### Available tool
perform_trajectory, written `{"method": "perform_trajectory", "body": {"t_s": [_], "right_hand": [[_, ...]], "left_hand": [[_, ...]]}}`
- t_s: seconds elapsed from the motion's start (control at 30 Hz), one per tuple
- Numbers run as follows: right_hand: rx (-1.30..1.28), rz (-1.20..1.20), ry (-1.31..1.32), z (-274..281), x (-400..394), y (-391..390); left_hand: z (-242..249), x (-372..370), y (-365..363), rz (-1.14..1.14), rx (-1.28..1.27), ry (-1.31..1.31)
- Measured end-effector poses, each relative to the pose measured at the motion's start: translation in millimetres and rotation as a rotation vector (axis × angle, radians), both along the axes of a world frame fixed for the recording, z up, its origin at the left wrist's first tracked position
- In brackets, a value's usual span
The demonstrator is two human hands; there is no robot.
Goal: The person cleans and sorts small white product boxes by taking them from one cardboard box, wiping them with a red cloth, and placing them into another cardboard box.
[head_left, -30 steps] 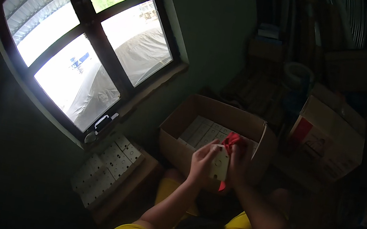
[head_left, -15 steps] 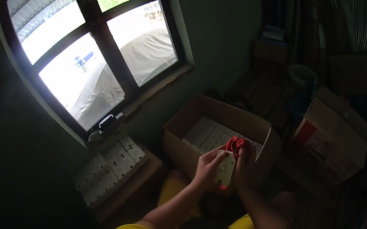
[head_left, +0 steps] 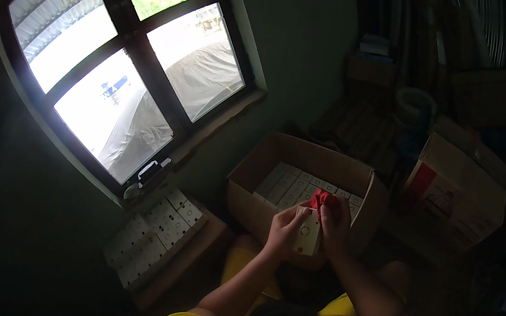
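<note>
My left hand (head_left: 284, 229) is closed on the side of a cream rectangular plate (head_left: 305, 240) with a ring mark in its middle and small dark holes near its ends. Bunched in my right hand (head_left: 336, 227) is a red cloth (head_left: 325, 199), at the plate's upper end. Both hands are over the near side of an open cardboard box (head_left: 251, 206). Inside that box, similar pale pieces (head_left: 282, 182) lie in rows. Some of my right fingers are hidden behind the cloth and in shadow.
More pale pieces (head_left: 150, 239) are stacked on a low cardboard box (head_left: 186, 248) at the left, beneath the window (head_left: 131, 35). To the right stands another carton (head_left: 456, 194) with a red patch. Dim boxes and a bluish bucket-like thing (head_left: 414, 109) are behind.
The red cloth has shifted slightly left and lower at the plate's top. The plate has turned slightly, and the red spot at its lower end no longer shows.
</note>
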State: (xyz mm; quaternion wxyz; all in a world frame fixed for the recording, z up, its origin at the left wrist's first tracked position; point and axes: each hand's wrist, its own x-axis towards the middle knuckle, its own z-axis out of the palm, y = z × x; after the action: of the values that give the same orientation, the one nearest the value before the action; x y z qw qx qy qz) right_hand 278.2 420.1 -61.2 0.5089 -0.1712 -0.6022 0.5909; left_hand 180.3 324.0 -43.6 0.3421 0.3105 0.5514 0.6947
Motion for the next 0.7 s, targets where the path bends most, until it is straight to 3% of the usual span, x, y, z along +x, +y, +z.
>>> {"method": "perform_trajectory", "body": {"t_s": [0.1, 0.17, 0.27, 0.37, 0.43, 0.5, 0.53, 0.63, 0.7], "right_hand": [[-0.070, 0.024, 0.025, 0.6, 1.4, -6.6], [0.075, 0.010, -0.075, 2.0, 2.0, -8.1], [0.160, 0.088, -0.164, -3.1, 3.0, -16.9], [0.079, 0.121, -0.123, -3.9, 4.6, -17.9], [-0.036, 0.055, 0.029, 0.9, 3.1, -15.7], [-0.081, 0.201, -0.021, 10.3, 8.2, -3.6], [-0.101, 0.271, -0.047, 17.6, 12.6, 7.1], [0.024, 0.541, -0.215, 17.7, 18.4, 30.8], [0.096, 0.638, -0.225, 7.8, 17.3, 31.4]], "left_hand": [[-7.1, 0.2, -2.2, 0.047, 0.058, -0.043], [-4.4, -8.7, -2.9, 0.139, 0.065, -0.034], [12.5, -15.4, -1.1, 0.330, 0.193, -0.239], [24.2, -17.5, 0.8, 0.286, 0.200, -0.152], [18.6, -16.2, -0.5, 0.139, 0.007, 0.166], [10.6, -7.3, -0.2, 0.041, -0.061, 0.383], [1.9, -10.8, 1.2, 0.094, -0.115, 0.673], [9.7, -22.1, -5.4, -0.084, -0.200, 0.896], [9.5, -19.0, -9.1, -0.019, -0.152, 0.938]]}}
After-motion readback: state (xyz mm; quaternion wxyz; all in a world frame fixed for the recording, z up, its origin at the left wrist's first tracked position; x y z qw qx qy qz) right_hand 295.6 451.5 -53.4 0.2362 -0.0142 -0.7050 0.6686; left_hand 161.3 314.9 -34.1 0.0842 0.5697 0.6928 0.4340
